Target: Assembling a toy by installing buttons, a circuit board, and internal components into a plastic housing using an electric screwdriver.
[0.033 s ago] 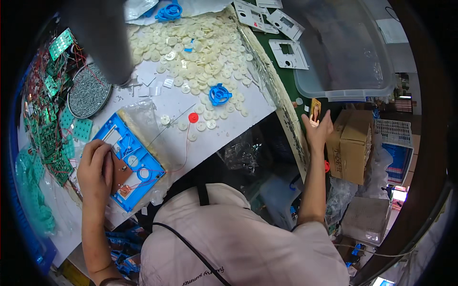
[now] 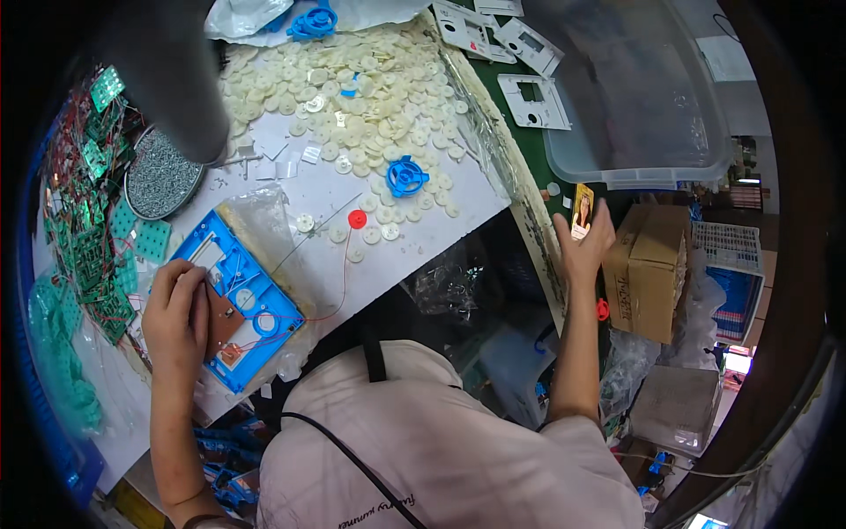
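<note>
My left hand [image 2: 178,313] lies over the left edge of a blue plastic housing [image 2: 280,300], fingers curled round it. Set in this tilted housing are a brown circuit board [image 2: 224,324], a small round metal part and thin red wires. One red wire runs out to a red disc [image 2: 357,219] on the white table. Off to the right, my right hand [image 2: 585,250] is open, thumb and fingers spread on either side of a phone [image 2: 582,212] with a lit screen. Whether the hand touches the phone I cannot tell.
Pale plastic discs [image 2: 379,97] cover the table's far part, with a blue ring part [image 2: 406,177]. A screw-filled dish [image 2: 164,173] and green circuit boards [image 2: 84,229] stand left. A dark grey cylinder [image 2: 181,79] overhangs them. Right are a clear bin [image 2: 634,172] and cardboard box [image 2: 648,273].
My right hand has shifted slightly, and more of the lit phone screen shows. The dark grey cylinder sits a little farther left in view. My left hand stays on the housing.
</note>
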{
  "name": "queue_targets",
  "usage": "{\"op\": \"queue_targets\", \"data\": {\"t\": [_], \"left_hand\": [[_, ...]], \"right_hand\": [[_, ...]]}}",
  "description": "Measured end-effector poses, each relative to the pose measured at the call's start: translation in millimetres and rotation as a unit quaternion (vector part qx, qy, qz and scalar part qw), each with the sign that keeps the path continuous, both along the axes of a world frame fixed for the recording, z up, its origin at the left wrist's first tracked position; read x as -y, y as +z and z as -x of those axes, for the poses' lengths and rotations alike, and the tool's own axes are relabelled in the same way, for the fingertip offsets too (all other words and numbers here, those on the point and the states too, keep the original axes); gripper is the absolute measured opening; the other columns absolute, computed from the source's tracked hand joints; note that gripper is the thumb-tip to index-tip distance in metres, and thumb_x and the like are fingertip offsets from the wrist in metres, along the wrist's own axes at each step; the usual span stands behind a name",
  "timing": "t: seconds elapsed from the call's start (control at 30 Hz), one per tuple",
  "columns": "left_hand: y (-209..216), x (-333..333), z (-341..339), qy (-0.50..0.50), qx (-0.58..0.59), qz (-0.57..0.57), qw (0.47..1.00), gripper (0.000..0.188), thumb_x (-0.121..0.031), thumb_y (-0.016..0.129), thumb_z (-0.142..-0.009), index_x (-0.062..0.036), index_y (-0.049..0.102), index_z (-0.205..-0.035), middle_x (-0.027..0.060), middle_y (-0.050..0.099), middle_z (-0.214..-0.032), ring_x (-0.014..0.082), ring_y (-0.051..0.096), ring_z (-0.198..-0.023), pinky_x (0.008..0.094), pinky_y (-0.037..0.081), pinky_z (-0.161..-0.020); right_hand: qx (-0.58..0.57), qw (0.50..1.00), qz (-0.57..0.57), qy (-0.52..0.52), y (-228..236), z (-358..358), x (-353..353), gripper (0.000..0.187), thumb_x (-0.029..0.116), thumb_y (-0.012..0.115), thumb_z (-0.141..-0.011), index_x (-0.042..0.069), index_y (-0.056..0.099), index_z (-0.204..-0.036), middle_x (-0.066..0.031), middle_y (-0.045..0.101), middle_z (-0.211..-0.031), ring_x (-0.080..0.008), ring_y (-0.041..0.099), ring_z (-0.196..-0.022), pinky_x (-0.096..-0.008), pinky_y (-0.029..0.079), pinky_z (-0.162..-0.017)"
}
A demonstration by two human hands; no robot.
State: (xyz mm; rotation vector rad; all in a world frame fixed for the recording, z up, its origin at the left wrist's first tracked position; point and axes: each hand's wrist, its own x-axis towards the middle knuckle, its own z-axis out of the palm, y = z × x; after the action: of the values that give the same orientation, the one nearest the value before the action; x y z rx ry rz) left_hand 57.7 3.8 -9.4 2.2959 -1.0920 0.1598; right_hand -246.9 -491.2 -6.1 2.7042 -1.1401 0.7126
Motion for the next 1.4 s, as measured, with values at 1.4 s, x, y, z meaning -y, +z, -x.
{"op": "queue_targets", "data": {"t": [1.4], "left_hand": [[-4.0,-26.4,3.4,0.066,0.01,-0.024,0.997,0.029,-0.017,0.074,-0.077,-0.0132,0.07,-0.105,0.0114,0.057,-0.134,0.0285,0.055,-0.107,0.0467,0.034,-0.098]], "right_hand": [[-0.003,0.724,-0.216,0.655,19.0,-266.3,-279.4,0.028,0.01,0.078,-0.074,0.005,0.072,-0.1,-0.0132,0.066,-0.115,-0.0377,0.056,-0.109,-0.0444,0.048,-0.092]]}}
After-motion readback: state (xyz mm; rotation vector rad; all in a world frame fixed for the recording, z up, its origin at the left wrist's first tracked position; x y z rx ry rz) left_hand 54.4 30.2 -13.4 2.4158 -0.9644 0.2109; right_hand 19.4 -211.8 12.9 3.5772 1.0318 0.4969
